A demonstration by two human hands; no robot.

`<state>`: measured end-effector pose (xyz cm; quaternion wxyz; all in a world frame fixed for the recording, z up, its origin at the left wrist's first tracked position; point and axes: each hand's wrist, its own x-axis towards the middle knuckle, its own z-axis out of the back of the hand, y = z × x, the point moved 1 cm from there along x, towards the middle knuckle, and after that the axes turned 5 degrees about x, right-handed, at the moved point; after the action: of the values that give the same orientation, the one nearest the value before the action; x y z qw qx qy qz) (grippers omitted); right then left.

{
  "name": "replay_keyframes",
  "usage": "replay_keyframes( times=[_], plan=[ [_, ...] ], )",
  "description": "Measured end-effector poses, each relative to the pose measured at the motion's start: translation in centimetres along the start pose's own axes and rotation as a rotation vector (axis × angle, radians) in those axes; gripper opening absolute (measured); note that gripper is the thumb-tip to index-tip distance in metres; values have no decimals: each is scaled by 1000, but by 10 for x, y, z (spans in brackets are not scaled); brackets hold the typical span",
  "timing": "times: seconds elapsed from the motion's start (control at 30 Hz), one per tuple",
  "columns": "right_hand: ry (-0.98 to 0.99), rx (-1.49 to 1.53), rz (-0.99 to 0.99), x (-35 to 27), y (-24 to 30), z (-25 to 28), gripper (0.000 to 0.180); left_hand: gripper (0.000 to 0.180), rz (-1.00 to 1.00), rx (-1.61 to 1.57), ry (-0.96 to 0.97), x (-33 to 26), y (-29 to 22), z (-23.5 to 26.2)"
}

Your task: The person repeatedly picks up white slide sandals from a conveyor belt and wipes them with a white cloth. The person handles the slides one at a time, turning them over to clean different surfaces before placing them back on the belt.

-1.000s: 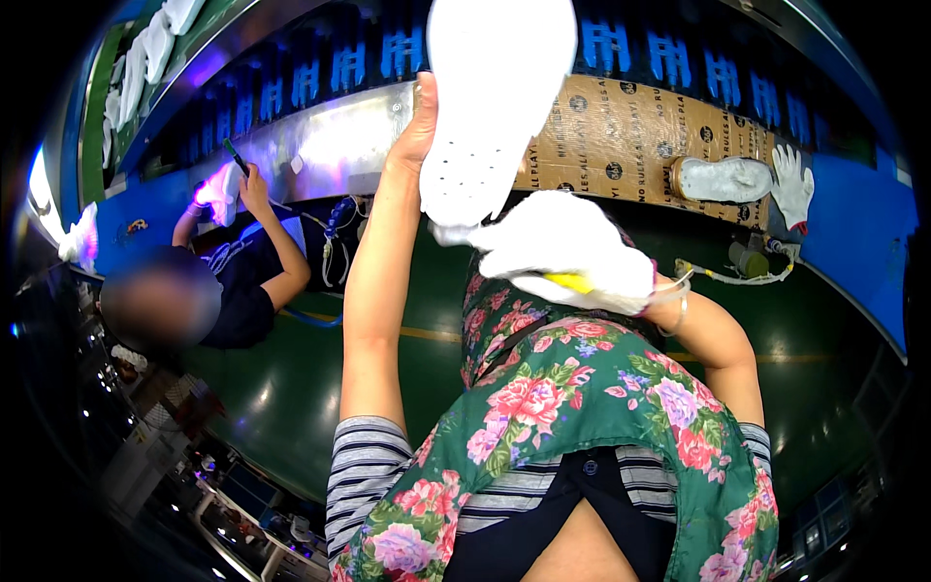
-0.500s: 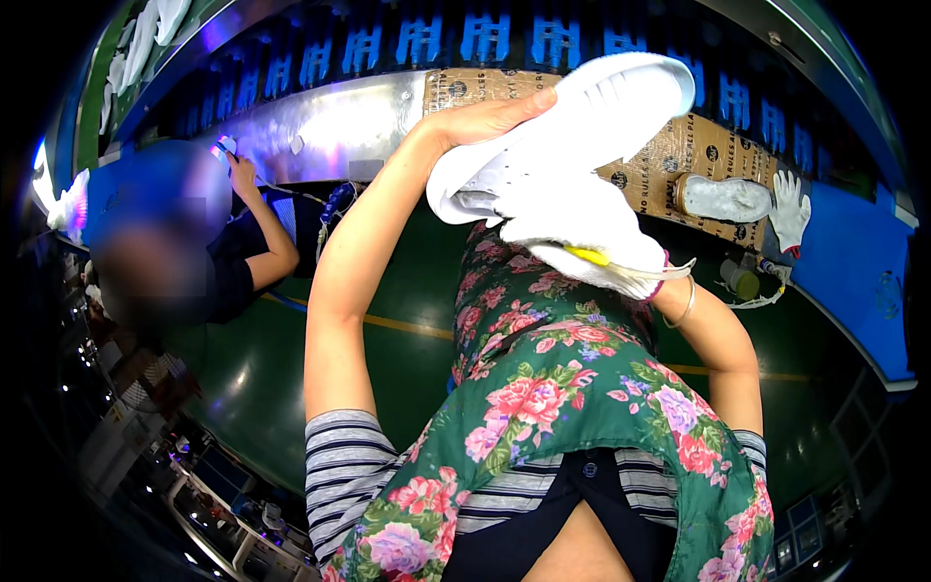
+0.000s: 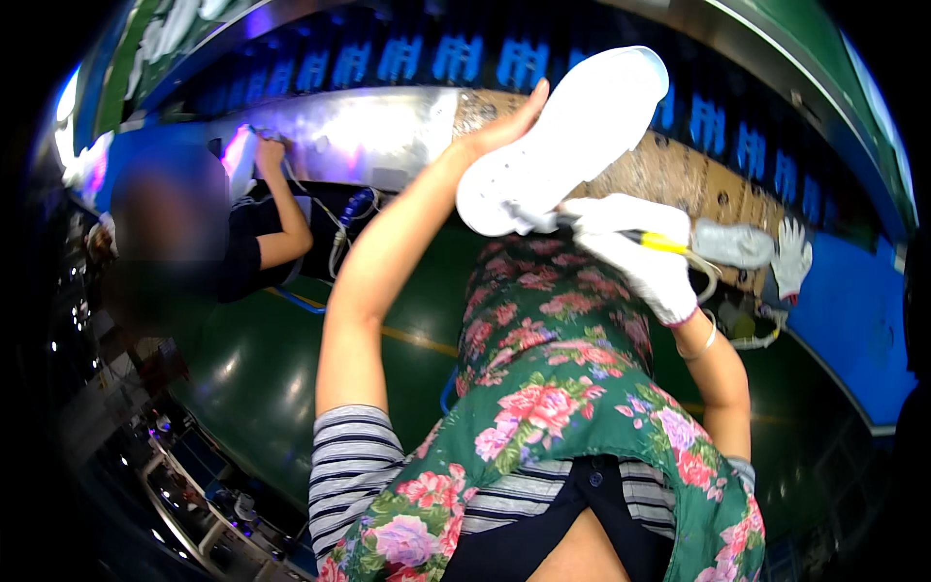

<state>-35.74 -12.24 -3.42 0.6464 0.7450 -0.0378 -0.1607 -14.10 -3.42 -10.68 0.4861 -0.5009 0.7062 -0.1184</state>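
A white shoe (image 3: pixel 601 121) is held up in front of me, its toe pointing to the far right. My bare left hand (image 3: pixel 509 126) is closed along the shoe's left side, fingers partly hidden behind it. On my right hand (image 3: pixel 640 257) is a white knit glove. It grips a slim tool (image 3: pixel 662 242) with a yellow section, a dark front part and a pale cable or hose trailing off the back. The tool's blurred tip lies at the shoe's near end; whether it touches cannot be made out.
Cardboard (image 3: pixel 718 199) under clear film covers part of the bench. A pale shoe-shaped piece (image 3: pixel 732 247) and a white glove (image 3: pixel 791 257) lie at right, beside a blue surface (image 3: pixel 853 301). At left, a co-worker's hand (image 3: pixel 272 155) works by a metal bench top (image 3: pixel 388 126). Blue racks (image 3: pixel 456 58) line the back.
The shoe has turned, hiding its opening and showing a broad smooth white face. My right hand has moved slightly right, bringing the tool's dark front into view.
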Motion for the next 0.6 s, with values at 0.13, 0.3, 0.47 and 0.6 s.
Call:
replay_keyframes(
  times=[0.13,0.3,0.47,0.6],
  plan=[
    [-372,-154,266,18,2,24,19,70,-398,-476,219,5,48,12],
    [-270,-378,289,34,19,34,14,60,-438,-672,159,-9,65,-12],
    [-182,-619,397,21,18,29,10,62,-428,-463,223,-36,71,-13],
    [-152,-622,534,5,31,12,15,59,-702,4,-122,-48,68,-34]
  ],
)
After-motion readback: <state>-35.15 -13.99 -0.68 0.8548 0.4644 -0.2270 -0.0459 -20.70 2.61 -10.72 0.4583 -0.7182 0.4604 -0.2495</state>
